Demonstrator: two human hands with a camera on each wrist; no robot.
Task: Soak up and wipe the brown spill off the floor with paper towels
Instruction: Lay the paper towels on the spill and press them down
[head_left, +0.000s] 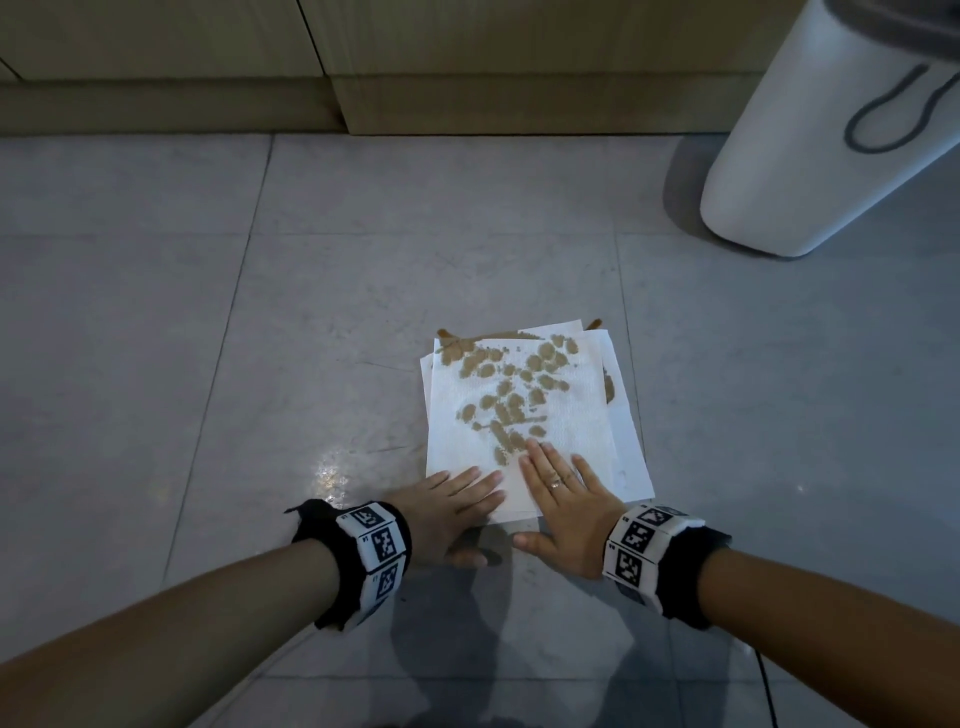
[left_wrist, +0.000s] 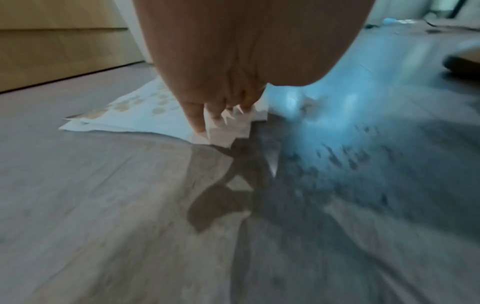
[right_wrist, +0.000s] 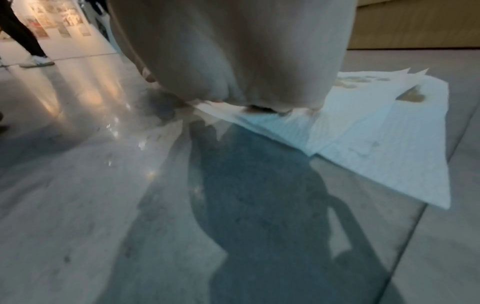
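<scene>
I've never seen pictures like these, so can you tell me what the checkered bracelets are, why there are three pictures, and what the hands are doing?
Those are a person's two bare hands. The black-and-white patterned wristbands carry small cameras, so two pictures look along each hand; the big one comes from a head camera. On the grey tiled floor lie white paper towels blotched with brown spill. The left hand and right hand press flat on the towels, gripping nothing. A white bin stands nearby.

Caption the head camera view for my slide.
Both hands press stained paper towels flat onto a brown spill.
</scene>
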